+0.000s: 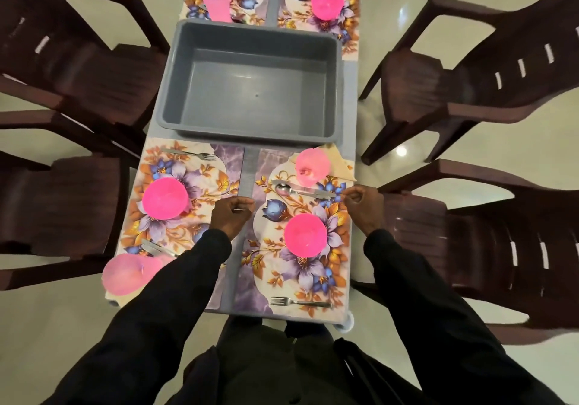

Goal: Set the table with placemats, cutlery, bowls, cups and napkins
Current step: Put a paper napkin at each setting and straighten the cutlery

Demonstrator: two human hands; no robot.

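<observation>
Top edge cuts off the 2 far flowery placemats (344,28) w/ their pink things, so little to tell there. The black left sleeve (188,266) hides part of the silver cutlery (155,248) on the near left flowery purple-and-orange placemat (200,169); can't tell if it's a spoon or a knife. The blurry see-through pink plastic cup (128,274) sits in that mat's near corner. A beige napkin (117,299) just peeks out under it.

Left hand (233,213) has its fingers curled in, over the gap btw the 2 near mats. Can't tell if it holds anything. Right hand (363,204) is curled too, just beside the handle end of the silver knife (316,192); can't tell if it touches.

The near right flowery placemat (313,273) has:
- a round bright pink plastic bowl (306,234) in the middle
- a silver spoon (283,190) & the knife side by side past it
- a pale pink cup (311,166) on a folded beige napkin (343,166) at the far corner
- a silver fork (299,302) at the near edge

The left mat has a 2nd pink bowl (165,198) & a fork (191,154). A big grey plastic tub (257,26) sits mid-table.
</observation>
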